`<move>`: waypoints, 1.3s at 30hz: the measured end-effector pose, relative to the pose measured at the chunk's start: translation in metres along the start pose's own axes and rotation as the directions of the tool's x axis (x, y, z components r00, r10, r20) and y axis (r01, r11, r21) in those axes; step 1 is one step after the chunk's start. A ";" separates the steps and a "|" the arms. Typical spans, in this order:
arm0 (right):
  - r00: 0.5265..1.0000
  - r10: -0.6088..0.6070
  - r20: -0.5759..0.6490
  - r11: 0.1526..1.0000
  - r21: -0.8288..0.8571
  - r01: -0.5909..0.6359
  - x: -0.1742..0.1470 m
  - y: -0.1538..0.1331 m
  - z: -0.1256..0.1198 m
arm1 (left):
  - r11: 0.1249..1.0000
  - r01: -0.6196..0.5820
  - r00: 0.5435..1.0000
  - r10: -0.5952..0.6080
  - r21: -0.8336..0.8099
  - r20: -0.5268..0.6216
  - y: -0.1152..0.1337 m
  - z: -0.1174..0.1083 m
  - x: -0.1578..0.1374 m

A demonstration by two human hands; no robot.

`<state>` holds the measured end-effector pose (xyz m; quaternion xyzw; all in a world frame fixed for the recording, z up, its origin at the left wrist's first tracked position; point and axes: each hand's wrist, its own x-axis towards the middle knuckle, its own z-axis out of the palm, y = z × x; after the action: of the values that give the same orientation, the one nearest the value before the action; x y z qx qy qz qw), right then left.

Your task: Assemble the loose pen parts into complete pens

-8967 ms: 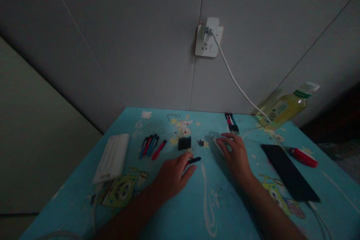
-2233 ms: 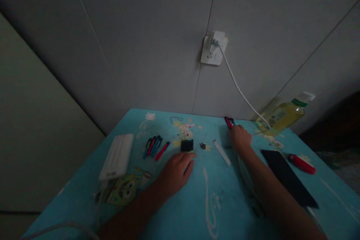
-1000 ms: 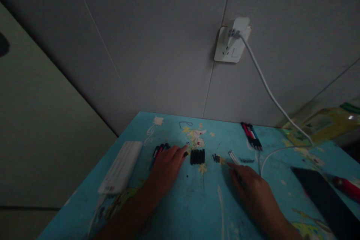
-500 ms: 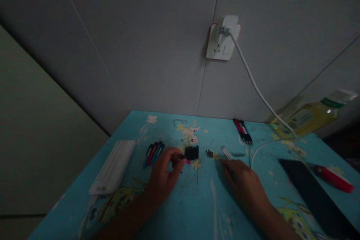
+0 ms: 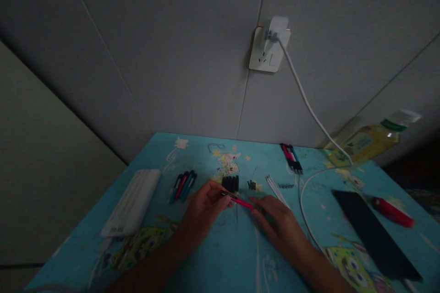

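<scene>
A pen with a red barrel and a dark end (image 5: 243,202) lies slantwise between my two hands just above the table. My left hand (image 5: 207,202) pinches its dark end between thumb and fingers. The fingers of my right hand (image 5: 280,220) close on the red end. Just beyond the pen sit several black grips (image 5: 230,183) in a row. A small heap of tiny black parts (image 5: 252,185) lies to their right. White refills (image 5: 277,190) and a row of dark springs (image 5: 286,186) are beyond my right hand. Several pen barrels (image 5: 184,186) lie beyond my left wrist.
A white power strip-like block (image 5: 132,203) lies at the left. Several pens (image 5: 291,158) rest at the back right. A yellow liquid bottle (image 5: 367,142), a white cable (image 5: 302,192), a dark flat strip (image 5: 374,233) and a red-handled object (image 5: 393,213) occupy the right side.
My right hand has moved left from beside the refills to the pen's red end. The red barrel now spans both hands. The view has shifted slightly.
</scene>
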<state>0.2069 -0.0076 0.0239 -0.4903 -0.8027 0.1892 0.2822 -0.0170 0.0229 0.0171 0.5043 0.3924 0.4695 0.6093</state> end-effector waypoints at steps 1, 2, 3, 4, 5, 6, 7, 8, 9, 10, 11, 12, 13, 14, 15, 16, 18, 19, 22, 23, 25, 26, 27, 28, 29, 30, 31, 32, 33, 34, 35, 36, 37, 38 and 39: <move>1.000 -0.002 -0.002 1.000 0.014 0.002 0.000 -0.001 0.000 | 1.000 -0.002 1.000 0.002 0.012 -0.001 -0.001 0.000 0.000; 1.000 -0.005 -0.003 1.000 0.026 0.005 0.000 -0.002 0.000 | 0.999 -0.007 1.000 0.007 0.032 0.003 -0.001 0.000 0.000; 1.000 -0.008 -0.002 0.999 0.033 0.009 0.000 -0.003 0.000 | 0.998 -0.017 1.000 0.016 0.058 0.011 -0.001 -0.001 -0.001; 1.000 -0.012 -0.001 0.999 0.036 0.012 0.000 -0.002 0.000 | 0.995 -0.034 0.999 0.032 0.095 0.022 -0.001 -0.001 -0.002; 1.000 -0.012 0.000 0.999 0.034 0.012 0.000 -0.001 0.000 | 0.986 -0.062 0.998 0.057 0.153 0.034 -0.001 -0.001 -0.003; 1.000 -0.009 0.000 1.000 0.028 0.009 0.000 0.000 -0.001 | 0.966 -0.100 0.995 0.090 0.239 0.051 -0.001 -0.002 -0.004; 1.000 -0.003 -0.003 1.000 0.019 0.003 -0.001 0.001 -0.001 | 0.927 -0.147 0.989 0.128 0.344 0.078 -0.001 -0.003 -0.005; 1.000 0.000 -0.006 1.000 0.005 0.000 -0.001 0.003 -0.001 | 0.870 -0.196 0.980 0.161 0.453 0.116 -0.001 -0.004 -0.006; 1.000 -0.003 -0.006 1.000 -0.011 0.003 -0.001 0.004 -0.001 | 0.800 -0.245 0.969 0.187 0.547 0.161 -0.002 -0.005 -0.007; 1.000 -0.012 -0.004 1.000 -0.027 0.012 0.000 0.004 -0.002 | 0.730 -0.292 0.956 0.203 0.618 0.212 -0.004 -0.006 -0.007; 1.000 -0.025 0.002 0.999 -0.043 0.025 0.000 0.004 -0.002 | 0.675 -0.334 0.942 0.212 0.658 0.261 -0.006 -0.006 -0.008; 0.999 -0.038 0.013 0.998 -0.056 0.039 0.001 0.003 -0.002 | 0.631 -0.372 0.927 0.216 0.681 0.306 -0.007 -0.007 -0.008; 0.998 -0.051 0.029 0.997 -0.064 0.053 0.001 0.002 -0.001 | 0.595 -0.403 0.913 0.215 0.695 0.346 -0.009 -0.007 -0.008; 0.997 -0.063 0.046 0.996 -0.068 0.066 0.001 0.000 -0.001 | 0.559 -0.430 0.900 0.208 0.709 0.382 -0.010 -0.006 -0.008; 0.996 -0.072 0.061 0.995 -0.065 0.075 0.001 -0.002 0.000 | 0.521 -0.454 0.888 0.200 0.723 0.414 -0.011 -0.006 -0.008; 0.994 -0.080 0.072 0.995 -0.059 0.084 0.002 -0.004 0.001 | 0.483 -0.472 0.879 0.191 0.737 0.437 -0.011 -0.005 -0.008; 0.994 -0.089 0.065 0.995 -0.040 0.092 0.002 -0.007 0.002 | 0.427 -0.489 0.871 0.200 0.761 0.448 -0.011 -0.005 -0.007; 0.996 -0.083 0.042 0.996 -0.032 0.084 0.002 -0.007 0.002 | 0.413 -0.486 0.874 0.214 0.770 0.437 -0.010 -0.005 -0.007; 0.998 -0.036 -0.055 0.999 -0.036 0.034 0.011 -0.001 -0.002 | 0.423 -0.449 0.892 0.261 0.787 0.369 -0.009 -0.007 -0.006; 0.997 -0.018 -0.074 0.999 -0.051 0.014 0.018 0.003 -0.004 | 0.434 -0.439 0.896 0.277 0.786 0.347 -0.009 -0.008 -0.006; 0.998 0.018 -0.064 0.995 -0.099 -0.024 0.040 0.012 -0.010 | 0.448 -0.430 0.897 0.309 0.784 0.316 -0.008 -0.009 -0.005; 0.998 0.050 -0.044 0.991 -0.121 -0.055 0.054 0.016 -0.012 | 0.450 -0.429 0.896 0.323 0.784 0.305 -0.007 -0.009 -0.005; 0.997 0.083 -0.006 0.987 -0.140 -0.083 0.070 0.021 -0.013 | 0.450 -0.431 0.893 0.334 0.782 0.301 -0.005 -0.009 -0.005; 0.996 0.093 0.008 0.985 -0.145 -0.090 0.087 0.026 -0.013 | 0.449 -0.436 0.890 0.343 0.780 0.300 -0.003 -0.008 -0.005; 0.995 0.095 0.022 0.985 -0.148 -0.091 0.104 0.030 -0.011 | 0.449 -0.444 0.885 0.354 0.775 0.302 -0.001 -0.008 -0.005; 0.994 0.100 0.038 0.984 -0.155 -0.093 0.120 0.035 -0.008 | 0.450 -0.453 0.880 0.366 0.770 0.304 0.001 -0.007 -0.005; 0.993 0.108 0.043 0.981 -0.166 -0.100 0.135 0.039 -0.004 | 0.452 -0.461 0.875 0.375 0.763 0.306 0.003 -0.006 -0.005; 0.992 0.118 0.049 0.978 -0.178 -0.108 0.148 0.043 0.001 | 0.454 -0.468 0.871 0.383 0.758 0.308 0.004 -0.005 -0.005; 0.990 0.126 0.058 0.976 -0.188 -0.113 0.159 0.047 0.007 | 0.454 -0.471 0.869 0.387 0.757 0.308 0.005 -0.005 -0.006; 0.989 0.137 0.064 0.973 -0.197 -0.122 0.167 0.050 0.012 | 0.450 -0.470 0.869 0.387 0.759 0.308 0.005 -0.005 -0.006; 0.987 0.146 0.072 0.970 -0.204 -0.129 0.173 0.052 0.018 | 0.446 -0.469 0.869 0.385 0.762 0.310 0.005 -0.005 -0.006; 0.985 0.156 0.079 0.968 -0.210 -0.137 0.176 0.054 0.024 | 0.442 -0.468 0.870 0.384 0.765 0.310 0.004 -0.005 -0.006; 0.983 0.165 0.084 0.966 -0.215 -0.144 0.179 0.056 0.028 | 0.441 -0.469 0.869 0.383 0.765 0.312 0.003 -0.006 -0.006; 0.981 0.173 0.089 0.964 -0.218 -0.150 0.180 0.057 0.032 | 0.443 -0.470 0.869 0.383 0.763 0.313 0.002 -0.006 -0.006; 0.980 0.179 0.092 0.963 -0.221 -0.155 0.180 0.058 0.035 | 0.452 -0.467 0.871 0.382 0.760 0.308 0.001 -0.006 -0.006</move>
<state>0.1588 0.1785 0.0116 -0.5723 -0.7884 0.1525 0.1662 -0.0247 0.0189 0.0170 0.8289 0.3961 0.3478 0.1872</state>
